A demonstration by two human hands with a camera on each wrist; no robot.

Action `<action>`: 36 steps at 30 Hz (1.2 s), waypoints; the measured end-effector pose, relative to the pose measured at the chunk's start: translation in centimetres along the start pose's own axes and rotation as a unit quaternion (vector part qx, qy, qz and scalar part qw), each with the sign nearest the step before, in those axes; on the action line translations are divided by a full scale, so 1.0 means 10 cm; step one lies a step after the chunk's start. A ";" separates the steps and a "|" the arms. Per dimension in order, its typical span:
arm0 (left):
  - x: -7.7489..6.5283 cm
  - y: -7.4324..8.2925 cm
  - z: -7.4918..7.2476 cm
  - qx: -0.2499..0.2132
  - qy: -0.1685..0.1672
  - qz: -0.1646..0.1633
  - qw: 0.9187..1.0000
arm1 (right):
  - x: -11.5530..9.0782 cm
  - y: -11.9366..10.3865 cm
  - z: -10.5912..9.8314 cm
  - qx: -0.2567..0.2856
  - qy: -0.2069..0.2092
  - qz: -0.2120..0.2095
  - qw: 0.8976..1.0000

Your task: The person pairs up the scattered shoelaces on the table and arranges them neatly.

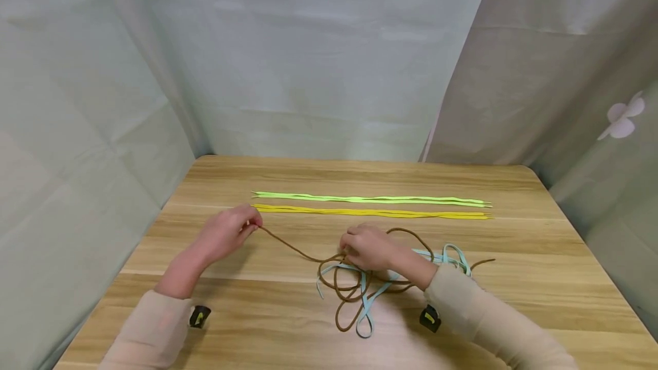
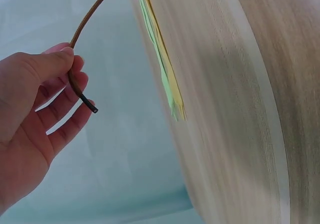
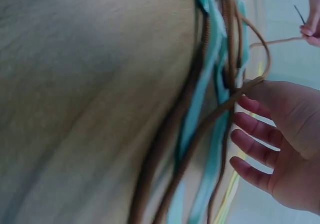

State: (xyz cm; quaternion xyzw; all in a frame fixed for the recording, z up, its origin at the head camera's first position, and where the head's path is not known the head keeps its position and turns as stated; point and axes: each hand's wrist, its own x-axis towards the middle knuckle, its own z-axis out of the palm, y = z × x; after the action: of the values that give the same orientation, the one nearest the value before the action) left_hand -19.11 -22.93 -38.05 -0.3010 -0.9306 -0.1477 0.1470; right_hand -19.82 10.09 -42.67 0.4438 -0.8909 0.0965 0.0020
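Note:
My left hand (image 1: 228,236) pinches a brown round shoelace (image 1: 288,246) close to its end, raised above the table. In the left wrist view, the dark tip (image 2: 90,105) of this lace sticks out past the thumb and fingers. From there the lace runs slantwise down to a tangle of brown and light blue laces. At the left part of that tangle, my right hand (image 1: 370,249) pinches the brown lace between thumb and index finger, the other fingers loosely spread. The flat light blue shoelace (image 1: 377,291) loops through the brown coils, partly hidden under the right hand and forearm.
Behind the hands, flat neon green laces (image 1: 370,199) and yellow laces (image 1: 354,211) lie straight, side by side across the wooden table (image 1: 288,330). Pale curtains (image 1: 319,61) hang around its back and sides. Small black devices (image 1: 199,317) show at both wrists.

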 end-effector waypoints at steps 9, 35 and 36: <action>0.00 -0.04 -0.01 0.018 0.031 0.007 0.999 | 0.03 -0.04 0.13 -0.006 0.004 0.015 1.000; -0.15 -0.24 0.07 -0.001 0.024 -0.031 0.999 | -0.41 0.01 -0.36 0.148 0.031 0.027 0.988; -0.15 -0.24 0.07 -0.001 0.022 -0.034 0.999 | -0.44 0.02 -0.39 0.152 0.028 0.026 0.988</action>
State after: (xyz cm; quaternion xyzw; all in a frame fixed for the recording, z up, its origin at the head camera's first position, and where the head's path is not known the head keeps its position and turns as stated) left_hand -19.57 -25.30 -39.69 -0.2657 -0.9367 -0.1604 0.1620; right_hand -17.64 14.33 -39.27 0.4131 -0.8765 0.2436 -0.0430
